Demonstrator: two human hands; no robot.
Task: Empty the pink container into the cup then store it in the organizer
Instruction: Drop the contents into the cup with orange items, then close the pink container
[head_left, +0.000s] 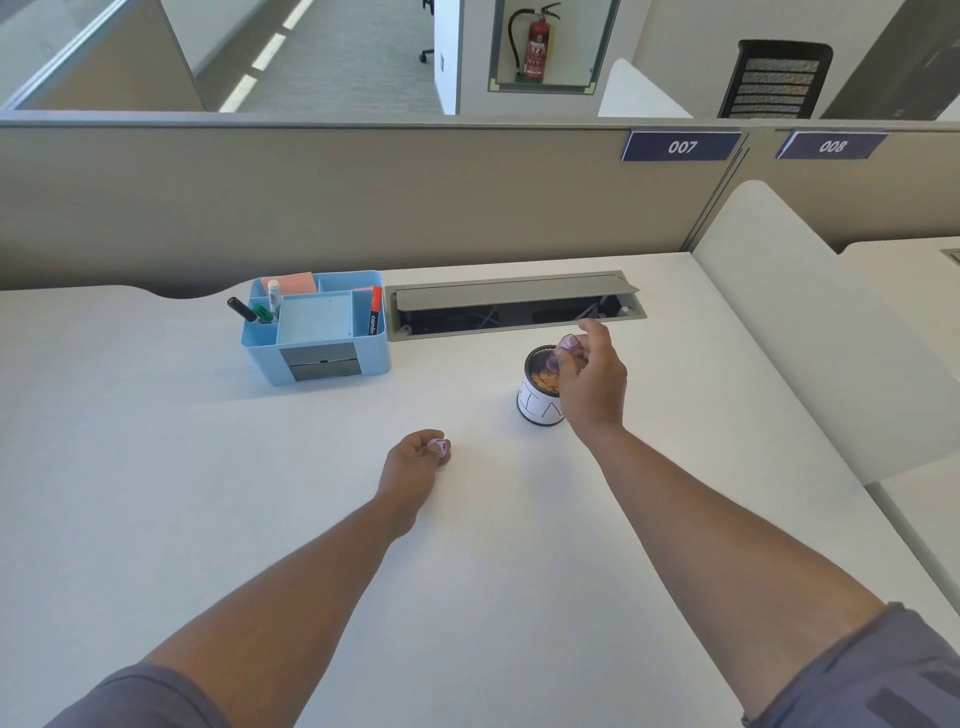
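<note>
My right hand (592, 379) holds a small translucent pink container (563, 351), tipped over the mouth of the cup (537, 402). The cup is white outside, dark inside, and holds yellowish-brown bits. My left hand (413, 460) rests on the desk nearer to me, fingers closed on a small pink lid (440, 446). The light blue organizer (317, 332) stands at the back left of the desk, with markers in its side slots and a bare middle compartment.
An open grey cable tray (514, 304) is set into the white desk (208, 467) behind the cup. A beige partition (363, 197) runs along the back. A white divider (810, 332) bounds the right side.
</note>
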